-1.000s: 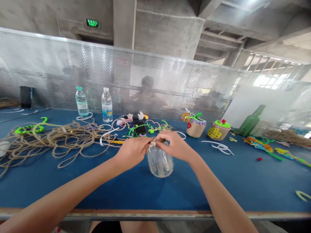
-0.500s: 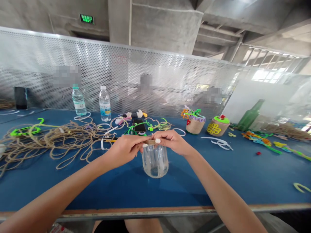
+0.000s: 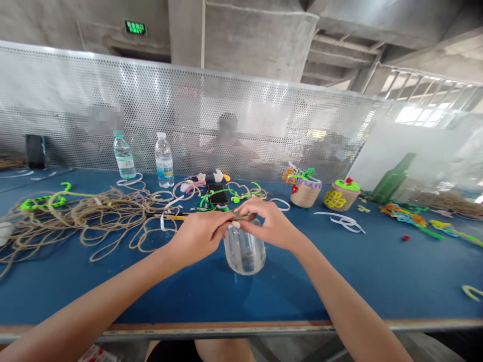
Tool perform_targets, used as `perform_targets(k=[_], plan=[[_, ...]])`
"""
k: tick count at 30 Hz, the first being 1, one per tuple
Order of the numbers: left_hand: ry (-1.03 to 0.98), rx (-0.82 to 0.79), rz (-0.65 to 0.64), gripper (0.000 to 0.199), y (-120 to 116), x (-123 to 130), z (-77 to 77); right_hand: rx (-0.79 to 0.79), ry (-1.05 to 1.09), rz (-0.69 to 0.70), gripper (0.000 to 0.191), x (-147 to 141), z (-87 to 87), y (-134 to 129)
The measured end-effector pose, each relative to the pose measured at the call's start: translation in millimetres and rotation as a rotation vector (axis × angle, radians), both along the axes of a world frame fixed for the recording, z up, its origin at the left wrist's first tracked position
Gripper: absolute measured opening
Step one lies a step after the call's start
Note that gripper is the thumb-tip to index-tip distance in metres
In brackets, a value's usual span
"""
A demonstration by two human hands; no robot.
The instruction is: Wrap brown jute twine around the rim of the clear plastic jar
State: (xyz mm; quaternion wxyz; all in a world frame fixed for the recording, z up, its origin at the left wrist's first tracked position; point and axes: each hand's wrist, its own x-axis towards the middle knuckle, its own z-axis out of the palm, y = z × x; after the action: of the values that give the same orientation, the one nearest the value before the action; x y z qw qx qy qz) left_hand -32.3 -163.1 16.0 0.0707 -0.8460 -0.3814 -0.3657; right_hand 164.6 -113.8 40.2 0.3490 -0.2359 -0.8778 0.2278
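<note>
A clear glass jar point(image 3: 245, 254) is upright in front of me, with brown twine point(image 3: 247, 217) around its rim. My left hand point(image 3: 202, 230) closes on the left side of the rim, fingertips bent inward. Over the top reaches my right hand point(image 3: 269, 221), its thumb and fingers pinching the twine at the jar's mouth. The fingertips of both hands meet there and hide part of the rim. Whether the jar rests on the table or hangs just above it, I cannot tell.
Tangled twine point(image 3: 113, 216) spreads on the left of the blue table point(image 3: 181, 301). Two water bottles point(image 3: 165, 163) stand behind it. A phone point(image 3: 218, 194) lies past my hands. Two twine-wrapped pots point(image 3: 305, 195), white strips point(image 3: 345, 223) and a green bottle point(image 3: 394, 178) are to the right.
My right thumb has slid left along the rim toward my left fingertips, and the right fingers have arched higher. The jar has shifted slightly right in view, along with the whole scene.
</note>
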Motion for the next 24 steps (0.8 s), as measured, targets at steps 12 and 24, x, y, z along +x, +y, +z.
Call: perform_targets(k=[12,24], plan=[[0.068,-0.102,-0.065,0.039,1.9,-21.6,8.0,-0.277,0.007,0.307,0.032,14.2,-3.9,27.1],[0.014,-0.088,-0.084,0.04,4.3,-13.0,1.3,-0.284,0.015,0.381,0.033,14.6,-3.2,24.9]])
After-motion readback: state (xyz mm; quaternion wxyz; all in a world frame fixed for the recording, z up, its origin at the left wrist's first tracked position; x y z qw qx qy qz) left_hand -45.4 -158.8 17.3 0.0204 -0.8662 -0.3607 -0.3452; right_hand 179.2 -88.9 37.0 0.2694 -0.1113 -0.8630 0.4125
